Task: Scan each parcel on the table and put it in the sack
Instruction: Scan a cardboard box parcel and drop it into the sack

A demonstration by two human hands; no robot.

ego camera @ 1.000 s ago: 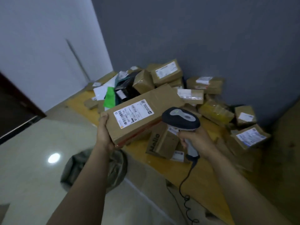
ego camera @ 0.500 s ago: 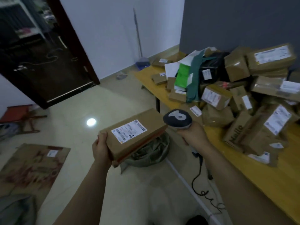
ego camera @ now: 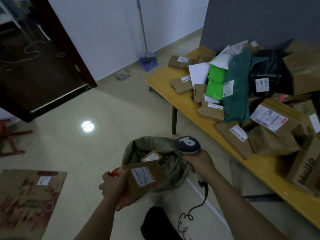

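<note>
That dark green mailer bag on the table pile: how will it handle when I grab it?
Probably floppy: the dark green mailer drapes over the cardboard boxes beneath it. Its film looks smooth, so it may slip; pinch a fold. Likely light, since it lies fairly flat, but contents are hidden.

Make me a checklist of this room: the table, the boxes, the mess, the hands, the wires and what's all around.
Surface: yellow table, mostly covered.
Job's things: pile of boxes and bags on the table; sack open on the floor, a small box inside; brown box held at the sack's rim.
Clutter: flat carton on the floor; broom and dustpan by the wall.
Hands: left hand grips the brown box; right hand grips the scanner.
Cables: scanner's cord hangs down in coils.
Surroundings: dark door, white wall, shiny tiled floor.
</note>
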